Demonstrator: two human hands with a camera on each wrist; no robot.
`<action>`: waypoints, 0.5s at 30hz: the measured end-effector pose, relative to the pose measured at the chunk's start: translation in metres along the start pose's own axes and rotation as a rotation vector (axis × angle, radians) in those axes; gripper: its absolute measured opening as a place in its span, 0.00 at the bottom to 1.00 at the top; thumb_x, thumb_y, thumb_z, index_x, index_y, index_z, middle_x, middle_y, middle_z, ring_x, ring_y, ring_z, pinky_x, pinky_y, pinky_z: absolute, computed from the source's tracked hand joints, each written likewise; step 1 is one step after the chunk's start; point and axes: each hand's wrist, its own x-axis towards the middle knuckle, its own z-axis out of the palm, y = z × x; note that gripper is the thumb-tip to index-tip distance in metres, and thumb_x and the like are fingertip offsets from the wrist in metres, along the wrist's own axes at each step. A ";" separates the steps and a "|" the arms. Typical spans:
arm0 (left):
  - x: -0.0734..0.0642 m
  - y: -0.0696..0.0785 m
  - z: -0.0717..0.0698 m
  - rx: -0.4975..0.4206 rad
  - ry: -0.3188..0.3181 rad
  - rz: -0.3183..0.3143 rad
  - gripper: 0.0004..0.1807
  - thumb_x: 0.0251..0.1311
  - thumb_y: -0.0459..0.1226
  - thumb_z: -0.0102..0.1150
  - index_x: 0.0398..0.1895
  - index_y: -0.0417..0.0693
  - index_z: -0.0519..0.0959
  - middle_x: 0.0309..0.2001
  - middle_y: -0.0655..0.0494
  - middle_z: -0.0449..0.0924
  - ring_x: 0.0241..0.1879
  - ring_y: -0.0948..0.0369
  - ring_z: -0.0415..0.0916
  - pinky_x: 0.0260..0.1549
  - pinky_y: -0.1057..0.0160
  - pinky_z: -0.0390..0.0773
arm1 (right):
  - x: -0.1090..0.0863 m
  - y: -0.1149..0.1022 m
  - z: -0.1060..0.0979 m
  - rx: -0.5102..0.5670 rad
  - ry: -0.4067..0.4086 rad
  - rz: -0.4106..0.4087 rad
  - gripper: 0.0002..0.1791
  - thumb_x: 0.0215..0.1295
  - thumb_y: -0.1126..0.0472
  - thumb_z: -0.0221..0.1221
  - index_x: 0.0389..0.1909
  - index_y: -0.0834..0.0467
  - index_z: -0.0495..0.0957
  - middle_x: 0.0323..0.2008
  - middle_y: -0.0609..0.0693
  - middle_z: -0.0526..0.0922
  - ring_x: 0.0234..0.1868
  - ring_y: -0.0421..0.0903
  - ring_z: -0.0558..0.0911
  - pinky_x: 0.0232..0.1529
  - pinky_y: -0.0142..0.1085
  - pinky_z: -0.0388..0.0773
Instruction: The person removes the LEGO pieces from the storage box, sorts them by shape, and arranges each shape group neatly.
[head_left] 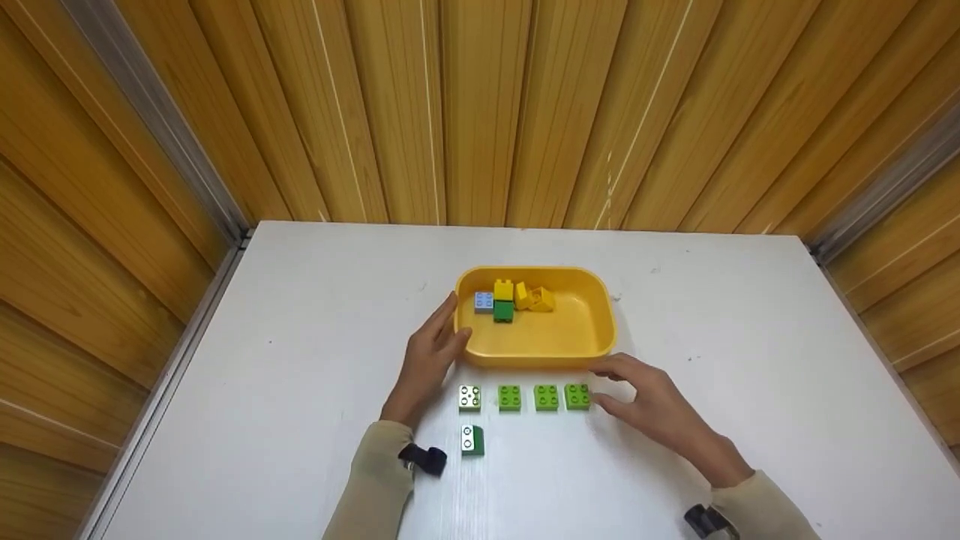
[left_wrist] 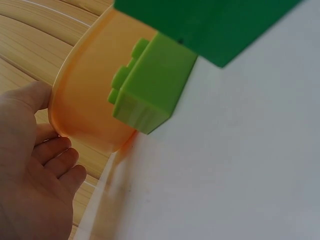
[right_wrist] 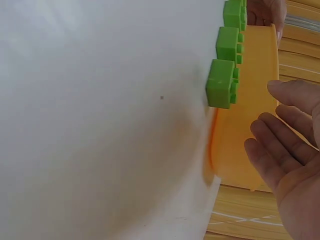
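While the left hand [head_left: 426, 361] grips the tray [head_left: 536, 361], the right hand [head_left: 660, 399] gapes empty nearby.

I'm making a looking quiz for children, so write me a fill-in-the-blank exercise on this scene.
The left hand holds the yellow bin by its ____ side.
The row in front of the bin has ____ light green toy bricks.
The bin contains a light blue toy brick, yellow toy bricks and a ____ one.

Missing words: left; four; green.
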 end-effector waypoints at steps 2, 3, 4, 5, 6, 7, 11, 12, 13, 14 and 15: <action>0.000 0.000 0.000 0.001 0.001 -0.003 0.37 0.78 0.48 0.59 0.85 0.54 0.60 0.82 0.63 0.57 0.81 0.61 0.52 0.80 0.57 0.53 | 0.005 -0.005 -0.002 -0.023 0.032 -0.041 0.24 0.60 0.72 0.75 0.58 0.59 0.84 0.54 0.49 0.87 0.54 0.53 0.86 0.56 0.48 0.86; 0.000 0.000 0.000 0.001 0.001 -0.006 0.37 0.78 0.48 0.59 0.85 0.54 0.60 0.82 0.63 0.57 0.81 0.61 0.52 0.80 0.57 0.53 | 0.008 -0.007 -0.003 -0.037 0.047 -0.057 0.24 0.59 0.73 0.75 0.56 0.58 0.84 0.53 0.48 0.87 0.53 0.53 0.86 0.55 0.47 0.86; 0.000 0.001 0.000 0.003 0.000 -0.002 0.37 0.78 0.48 0.59 0.85 0.53 0.60 0.82 0.62 0.57 0.81 0.60 0.52 0.80 0.57 0.53 | 0.011 -0.010 -0.004 -0.049 0.061 -0.077 0.24 0.58 0.74 0.76 0.55 0.58 0.85 0.52 0.48 0.87 0.52 0.53 0.87 0.54 0.46 0.87; 0.000 0.001 0.000 0.004 0.000 0.000 0.37 0.79 0.48 0.59 0.85 0.52 0.60 0.83 0.61 0.57 0.81 0.60 0.52 0.79 0.57 0.54 | 0.014 -0.012 -0.005 -0.057 0.073 -0.091 0.23 0.58 0.75 0.75 0.54 0.58 0.85 0.52 0.47 0.87 0.51 0.53 0.87 0.54 0.45 0.87; -0.001 0.002 0.000 0.006 0.000 0.000 0.37 0.79 0.48 0.59 0.85 0.52 0.60 0.83 0.61 0.57 0.81 0.60 0.52 0.79 0.57 0.55 | 0.017 -0.013 -0.005 -0.061 0.082 -0.099 0.24 0.57 0.76 0.75 0.54 0.58 0.85 0.51 0.48 0.87 0.51 0.53 0.87 0.54 0.45 0.87; -0.001 0.002 0.000 0.009 0.001 0.005 0.37 0.79 0.48 0.59 0.85 0.51 0.60 0.83 0.60 0.57 0.81 0.60 0.52 0.79 0.57 0.55 | 0.021 -0.015 -0.005 -0.063 0.087 -0.104 0.24 0.58 0.76 0.75 0.54 0.58 0.85 0.52 0.49 0.87 0.51 0.53 0.87 0.54 0.45 0.87; -0.001 0.003 0.000 0.013 0.004 0.020 0.37 0.79 0.46 0.59 0.84 0.48 0.60 0.83 0.59 0.57 0.81 0.59 0.52 0.79 0.56 0.57 | 0.038 -0.017 -0.003 -0.039 0.087 -0.094 0.22 0.60 0.75 0.73 0.55 0.59 0.84 0.52 0.51 0.87 0.52 0.55 0.87 0.55 0.47 0.86; -0.001 0.003 0.000 0.012 0.006 0.019 0.37 0.79 0.46 0.60 0.84 0.49 0.60 0.83 0.59 0.57 0.81 0.58 0.53 0.79 0.56 0.57 | 0.043 -0.017 -0.002 -0.034 0.084 -0.088 0.22 0.61 0.74 0.73 0.55 0.59 0.84 0.53 0.52 0.87 0.52 0.55 0.87 0.56 0.47 0.86; -0.001 0.003 0.000 0.010 0.006 0.019 0.37 0.79 0.46 0.60 0.84 0.49 0.60 0.83 0.59 0.57 0.81 0.58 0.53 0.79 0.56 0.56 | 0.047 -0.017 -0.001 -0.028 0.082 -0.085 0.21 0.62 0.73 0.73 0.55 0.59 0.84 0.53 0.51 0.87 0.52 0.55 0.87 0.56 0.48 0.86; 0.000 0.003 0.000 0.005 0.006 0.021 0.36 0.79 0.46 0.60 0.84 0.49 0.60 0.83 0.59 0.57 0.81 0.58 0.53 0.79 0.55 0.56 | 0.052 -0.018 0.000 -0.022 0.080 -0.084 0.20 0.63 0.72 0.73 0.55 0.60 0.84 0.53 0.51 0.87 0.52 0.56 0.87 0.56 0.48 0.86; 0.000 0.003 0.001 0.000 0.005 0.023 0.36 0.79 0.46 0.60 0.84 0.49 0.61 0.82 0.58 0.58 0.81 0.57 0.53 0.79 0.55 0.55 | 0.056 -0.018 0.001 -0.018 0.076 -0.082 0.20 0.63 0.72 0.73 0.55 0.60 0.84 0.53 0.52 0.87 0.53 0.56 0.87 0.56 0.49 0.86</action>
